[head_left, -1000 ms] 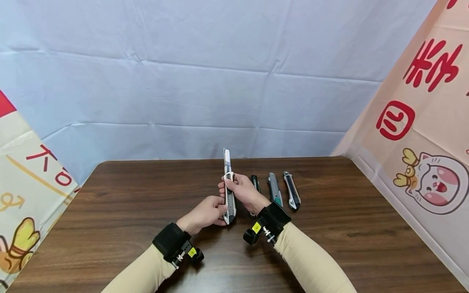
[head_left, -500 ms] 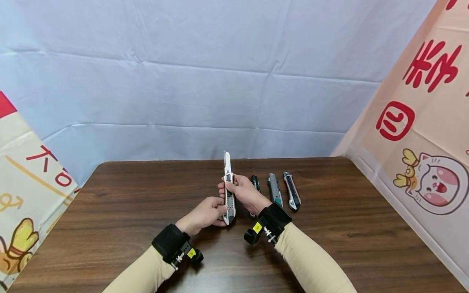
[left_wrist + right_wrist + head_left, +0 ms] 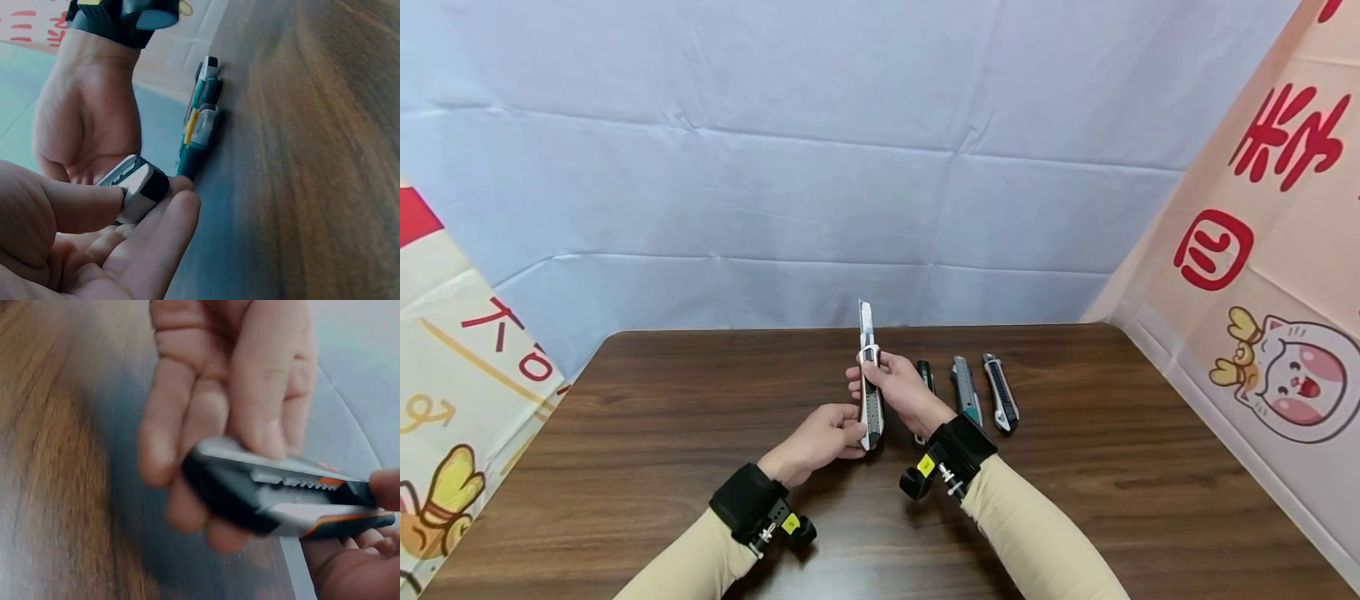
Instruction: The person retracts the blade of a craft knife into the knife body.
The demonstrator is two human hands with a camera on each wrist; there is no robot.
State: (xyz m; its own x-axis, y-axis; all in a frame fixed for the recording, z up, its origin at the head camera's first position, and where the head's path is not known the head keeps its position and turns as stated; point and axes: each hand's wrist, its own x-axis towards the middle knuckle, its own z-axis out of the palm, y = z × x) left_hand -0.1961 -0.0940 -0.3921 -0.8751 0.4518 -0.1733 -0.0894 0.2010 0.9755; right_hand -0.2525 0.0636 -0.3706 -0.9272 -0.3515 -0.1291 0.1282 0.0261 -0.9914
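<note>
A utility knife (image 3: pixel 872 408) with a silver and black body is held in both hands, its blade (image 3: pixel 866 317) extended and pointing away from me. My left hand (image 3: pixel 816 435) pinches the rear end between thumb and fingers; the left wrist view shows its thumb on the knife's end (image 3: pixel 147 187). Further up the body, my right hand (image 3: pixel 912 393) grips near the blade end with its thumb on the top face. Orange trim and a toothed slot show along the knife (image 3: pixel 300 519) in the right wrist view, where the blade is out of sight.
To the right of my hands lie three more knives on the brown wooden table (image 3: pixel 685 392): a dark slim one (image 3: pixel 926 375) partly behind my right hand, a grey one (image 3: pixel 966 387) with green, and a silver-black one (image 3: pixel 1000 392). A pale cloth (image 3: pixel 880 167) hangs behind the table.
Over the last half second the knife has shifted slightly away from me in the head view, blade tip and rear end alike. Both hands keep their hold; the other knives stay put.
</note>
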